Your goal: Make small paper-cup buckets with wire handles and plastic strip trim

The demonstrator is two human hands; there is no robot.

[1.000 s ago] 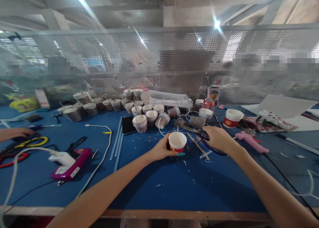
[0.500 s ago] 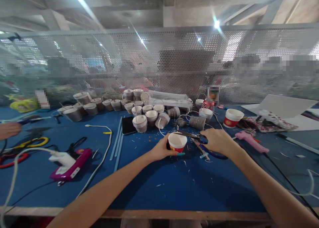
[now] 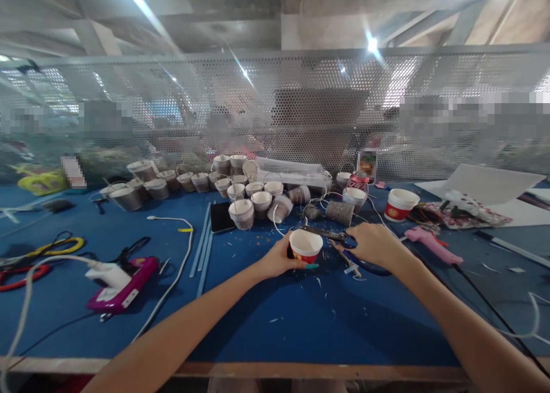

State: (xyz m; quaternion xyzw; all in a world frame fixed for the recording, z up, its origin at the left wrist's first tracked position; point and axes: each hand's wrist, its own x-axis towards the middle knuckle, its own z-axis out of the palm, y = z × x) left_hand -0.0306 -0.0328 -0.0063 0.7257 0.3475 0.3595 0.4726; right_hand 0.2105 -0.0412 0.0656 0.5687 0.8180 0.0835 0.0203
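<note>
A white paper cup with a red band (image 3: 306,245) sits in my left hand (image 3: 277,258), whose fingers and thumb wrap round its side just above the table. The thumb, with a green nail, lies across the front. My right hand (image 3: 372,244) is closed on blue-handled scissors (image 3: 321,232). Their dark blades point left and lie at the cup's far rim; whether they touch it I cannot tell. Below that hand shows a blue curved handle (image 3: 370,267), partly hidden. Behind the cup lie twine-wrapped cups on their sides (image 3: 340,212) and a twine ball (image 3: 312,211).
Several wrapped cups with handles (image 3: 241,214) stand at the back, near a dark phone (image 3: 222,217). Pale blue strips (image 3: 201,250), a white cable and a purple power strip (image 3: 124,284) lie left. Right are stacked red-banded cups (image 3: 401,205) and a pink glue gun (image 3: 433,245).
At the far left, another person's hand and the dark tool near it have gone out of view. My hands, the cup and the scissors have hardly moved.
</note>
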